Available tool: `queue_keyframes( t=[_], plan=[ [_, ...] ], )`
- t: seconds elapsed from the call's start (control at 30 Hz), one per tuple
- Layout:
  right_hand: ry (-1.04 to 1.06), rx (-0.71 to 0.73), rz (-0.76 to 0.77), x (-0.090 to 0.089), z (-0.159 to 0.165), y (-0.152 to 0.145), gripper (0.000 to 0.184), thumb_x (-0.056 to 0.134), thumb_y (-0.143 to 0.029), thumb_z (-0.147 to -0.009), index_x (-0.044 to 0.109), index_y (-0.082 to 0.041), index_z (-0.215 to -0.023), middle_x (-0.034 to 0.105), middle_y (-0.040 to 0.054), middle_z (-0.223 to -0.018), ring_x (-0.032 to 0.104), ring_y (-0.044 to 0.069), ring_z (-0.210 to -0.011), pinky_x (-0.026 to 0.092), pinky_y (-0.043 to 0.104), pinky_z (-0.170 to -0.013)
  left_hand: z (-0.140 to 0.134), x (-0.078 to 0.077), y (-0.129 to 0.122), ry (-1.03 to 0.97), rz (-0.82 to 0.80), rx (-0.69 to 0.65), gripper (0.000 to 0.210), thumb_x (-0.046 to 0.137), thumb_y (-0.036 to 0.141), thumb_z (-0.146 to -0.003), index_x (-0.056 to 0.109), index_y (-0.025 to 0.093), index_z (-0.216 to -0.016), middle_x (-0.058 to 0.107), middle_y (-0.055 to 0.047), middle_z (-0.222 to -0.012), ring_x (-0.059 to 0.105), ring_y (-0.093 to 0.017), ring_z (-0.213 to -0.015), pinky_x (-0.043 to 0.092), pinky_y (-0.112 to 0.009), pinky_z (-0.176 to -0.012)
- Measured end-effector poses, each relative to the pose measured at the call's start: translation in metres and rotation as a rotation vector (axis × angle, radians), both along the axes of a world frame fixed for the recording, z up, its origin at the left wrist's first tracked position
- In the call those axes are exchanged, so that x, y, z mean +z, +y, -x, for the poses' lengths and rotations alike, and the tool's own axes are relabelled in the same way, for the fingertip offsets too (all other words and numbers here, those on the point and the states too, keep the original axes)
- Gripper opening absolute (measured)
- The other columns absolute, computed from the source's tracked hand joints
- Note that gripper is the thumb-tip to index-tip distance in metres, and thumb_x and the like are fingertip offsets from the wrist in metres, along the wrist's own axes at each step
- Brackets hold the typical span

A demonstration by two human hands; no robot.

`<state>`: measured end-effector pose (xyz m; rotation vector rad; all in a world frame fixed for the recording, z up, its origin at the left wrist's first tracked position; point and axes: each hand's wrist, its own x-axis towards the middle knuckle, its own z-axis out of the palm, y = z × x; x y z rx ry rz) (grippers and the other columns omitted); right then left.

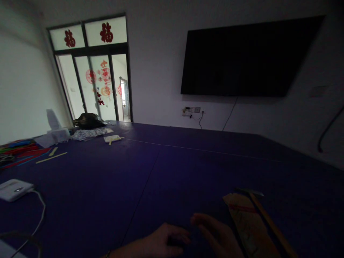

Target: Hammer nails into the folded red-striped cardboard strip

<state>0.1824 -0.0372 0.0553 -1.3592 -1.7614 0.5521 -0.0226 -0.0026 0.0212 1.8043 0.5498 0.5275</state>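
Observation:
My left hand [163, 240] is low in the middle of the head view, just above or on the dark blue table [177, 179]. Its fingers are loosely bent, with a gap between them and the thumb, and nothing shows in it. Close to its right, my right hand [219, 234] has its fingers stretched toward the left hand, slightly blurred and holding nothing visible. A creased brown paper packet [248, 224] with a red band lies just right of my right hand. Alongside the packet lies a hammer [268, 218] with a wooden handle and a dark metal head.
A white device [16, 189] with a white cable [43, 208] lies at the left. Farther back are coloured strips [29, 150], a small white pad [113, 138], printed sheets [90, 134] and a dark bag [90, 120]. A large black television [247, 61] hangs on the wall.

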Motion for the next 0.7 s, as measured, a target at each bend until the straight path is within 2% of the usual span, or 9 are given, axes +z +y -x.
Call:
queue_keyframes(
  t=[0.1,0.17,0.2,0.23,0.27,0.37,0.47,0.53,0.7],
  plan=[
    [-0.119,-0.264,-0.092,0.033,-0.055,0.002,0.030,0.049,-0.042,-0.069,0.068,-0.026,-0.086,0.072,0.0037,-0.090,0.066,0.022,-0.084,0.054,0.028,-0.072,0.001,-0.004,-0.001,-0.018,0.018,0.024,0.046,0.059,0.029,-0.073,0.052,0.017,-0.117,0.061,-0.010,-0.109,0.057,-0.020,-0.099,0.044,-0.034,-0.086],
    [-0.165,-0.377,-0.039,0.041,-0.099,0.006,0.031,0.049,-0.039,-0.066,0.069,-0.023,-0.083,0.072,0.0078,-0.084,0.068,0.026,-0.072,0.056,0.032,-0.059,0.001,-0.006,0.000,-0.017,0.007,0.027,0.045,0.059,0.030,-0.073,0.052,0.018,-0.116,0.061,-0.010,-0.109,0.057,-0.020,-0.099,0.044,-0.034,-0.087],
    [-0.222,-0.501,0.034,0.040,-0.120,0.008,0.032,0.046,-0.039,-0.065,0.070,-0.024,-0.081,0.073,0.0078,-0.080,0.068,0.027,-0.067,0.055,0.034,-0.055,0.001,-0.007,0.000,-0.015,-0.002,0.026,0.045,0.059,0.030,-0.073,0.053,0.017,-0.115,0.062,-0.010,-0.109,0.057,-0.020,-0.099,0.044,-0.034,-0.087],
    [-0.275,-0.536,0.107,0.036,-0.139,0.010,0.033,0.045,-0.037,-0.063,0.070,-0.022,-0.079,0.073,0.0086,-0.079,0.067,0.028,-0.068,0.055,0.035,-0.057,0.000,-0.008,0.001,-0.011,-0.010,0.024,0.044,0.059,0.030,-0.073,0.054,0.017,-0.114,0.062,-0.010,-0.108,0.057,-0.020,-0.099,0.044,-0.034,-0.087],
    [-0.324,-0.522,0.194,0.029,-0.156,0.012,0.031,0.046,-0.036,-0.060,0.070,-0.022,-0.073,0.073,0.0098,-0.074,0.067,0.029,-0.069,0.054,0.036,-0.060,0.000,-0.009,0.002,-0.008,-0.015,0.021,0.044,0.060,0.030,-0.072,0.055,0.017,-0.113,0.063,-0.010,-0.107,0.058,-0.020,-0.098,0.044,-0.034,-0.087],
    [-0.350,-0.434,0.312,0.001,-0.187,0.014,0.027,0.047,-0.035,-0.057,0.069,-0.024,-0.067,0.073,0.0090,-0.078,0.066,0.029,-0.078,0.052,0.035,-0.069,0.001,-0.011,0.002,-0.021,-0.021,0.017,0.044,0.060,0.032,-0.073,0.054,0.017,-0.114,0.063,-0.009,-0.107,0.058,-0.019,-0.098,0.044,-0.034,-0.088],
    [-0.365,-0.420,0.354,-0.025,-0.198,0.012,0.021,0.050,-0.034,-0.058,0.069,-0.026,-0.065,0.073,0.0087,-0.078,0.066,0.029,-0.077,0.052,0.035,-0.069,0.001,-0.014,0.002,-0.026,-0.035,0.028,0.045,0.059,0.035,-0.074,0.053,0.019,-0.115,0.062,-0.009,-0.107,0.057,-0.019,-0.098,0.044,-0.034,-0.088],
    [-0.388,-0.429,0.357,-0.035,-0.200,0.011,0.018,0.051,-0.034,-0.058,0.068,-0.027,-0.062,0.073,0.0087,-0.076,0.066,0.030,-0.075,0.052,0.036,-0.068,0.002,-0.016,0.002,-0.025,-0.041,0.033,0.045,0.060,0.037,-0.074,0.053,0.019,-0.114,0.063,-0.009,-0.107,0.057,-0.019,-0.099,0.043,-0.034,-0.088],
    [-0.420,-0.449,0.382,-0.045,-0.202,0.014,0.015,0.056,-0.036,-0.055,0.065,-0.026,-0.059,0.072,0.0110,-0.074,0.066,0.032,-0.073,0.052,0.039,-0.068,0.004,-0.014,0.001,0.004,-0.056,0.040,0.044,0.059,0.037,-0.075,0.053,0.018,-0.114,0.063,-0.009,-0.106,0.057,-0.019,-0.099,0.043,-0.033,-0.088]
  ],
)
